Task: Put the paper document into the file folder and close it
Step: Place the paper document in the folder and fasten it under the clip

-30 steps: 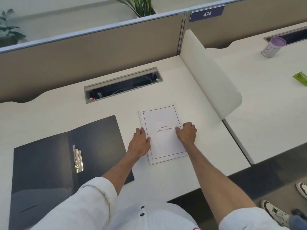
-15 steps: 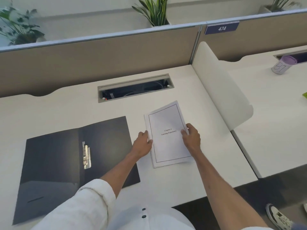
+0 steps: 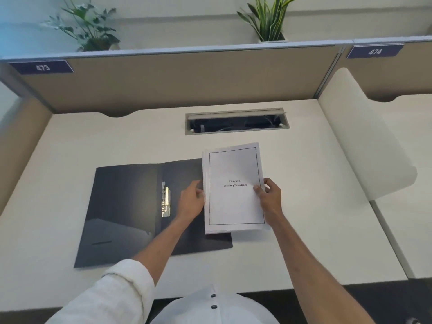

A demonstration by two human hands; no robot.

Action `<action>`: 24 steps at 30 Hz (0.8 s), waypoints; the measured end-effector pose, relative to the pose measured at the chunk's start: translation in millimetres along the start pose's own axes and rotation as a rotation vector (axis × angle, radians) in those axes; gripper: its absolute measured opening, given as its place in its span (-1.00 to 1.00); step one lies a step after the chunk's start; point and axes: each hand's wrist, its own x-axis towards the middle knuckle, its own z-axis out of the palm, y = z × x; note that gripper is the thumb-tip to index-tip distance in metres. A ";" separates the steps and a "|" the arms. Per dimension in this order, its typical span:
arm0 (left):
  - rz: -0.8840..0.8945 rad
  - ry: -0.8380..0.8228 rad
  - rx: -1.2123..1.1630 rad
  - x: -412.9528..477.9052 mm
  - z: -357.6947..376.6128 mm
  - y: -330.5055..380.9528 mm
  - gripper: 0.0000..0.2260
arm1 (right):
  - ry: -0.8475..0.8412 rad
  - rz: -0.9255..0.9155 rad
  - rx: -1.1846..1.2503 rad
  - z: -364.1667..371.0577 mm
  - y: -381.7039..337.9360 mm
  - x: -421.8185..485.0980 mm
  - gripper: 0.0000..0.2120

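Observation:
A black file folder (image 3: 126, 206) lies open on the white desk, its metal clip (image 3: 165, 199) near the spine. The white paper document (image 3: 233, 202), a stack with a bordered title page, is lifted off the desk and overlaps the folder's right edge. My left hand (image 3: 192, 202) grips the stack's left edge, over the folder's right half. My right hand (image 3: 268, 197) grips the right edge, thumb on top of the page.
An open cable tray (image 3: 237, 121) is set in the desk behind the paper. A brown partition (image 3: 163, 80) runs along the back and a white curved divider (image 3: 364, 141) stands on the right. Plants stand above the partition.
Both hands have lifted the document from the desk and carried it left until it overlaps the folder's right edge. The head view has swung left and up.

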 end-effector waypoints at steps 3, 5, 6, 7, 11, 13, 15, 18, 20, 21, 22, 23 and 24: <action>-0.036 0.025 0.028 -8.4 -20.7 -25.3 -0.56 | -0.031 0.024 0.017 28.8 4.7 -6.5 -0.80; -0.064 0.045 0.044 -14.0 -31.4 -41.2 -0.59 | -0.047 0.031 0.013 45.0 8.0 -11.1 -0.82; -0.074 0.053 0.044 -17.0 -35.5 -48.3 -0.61 | -0.055 0.036 0.009 52.2 10.1 -13.2 -0.82; -0.080 0.057 0.045 -20.3 -38.8 -55.0 -0.64 | -0.064 0.042 0.007 58.9 12.4 -15.1 -0.82; -0.095 0.089 0.084 -34.5 -48.9 -76.5 -0.70 | -0.095 0.070 0.000 80.7 19.2 -21.7 -0.81; -0.111 0.110 0.106 -41.4 -53.3 -86.5 -0.70 | -0.100 0.074 -0.002 89.7 22.8 -23.5 -0.79; -0.137 0.135 0.139 -47.6 -58.3 -95.1 -0.71 | -0.100 0.080 -0.007 98.8 26.5 -25.0 -0.77; -0.171 0.165 0.156 -53.2 -64.9 -105.3 -0.71 | -0.084 0.117 0.010 111.6 31.9 -27.3 -0.73; -0.175 0.147 0.161 -54.5 -68.1 -108.6 -0.71 | -0.079 0.132 0.027 118.5 34.3 -29.2 -0.73; -0.169 0.130 0.158 -54.4 -69.1 -109.6 -0.70 | -0.078 0.133 0.029 121.3 35.1 -30.1 -0.74; -0.161 0.113 0.153 -54.4 -69.3 -110.1 -0.69 | -0.076 0.133 0.022 123.5 35.4 -31.1 -0.74; -0.154 0.101 0.149 -54.5 -69.4 -110.3 -0.68 | -0.071 0.132 0.011 125.2 35.4 -31.9 -0.74; -0.151 0.096 0.148 -54.9 -69.2 -110.2 -0.67 | -0.064 0.128 -0.001 126.4 35.3 -32.8 -0.74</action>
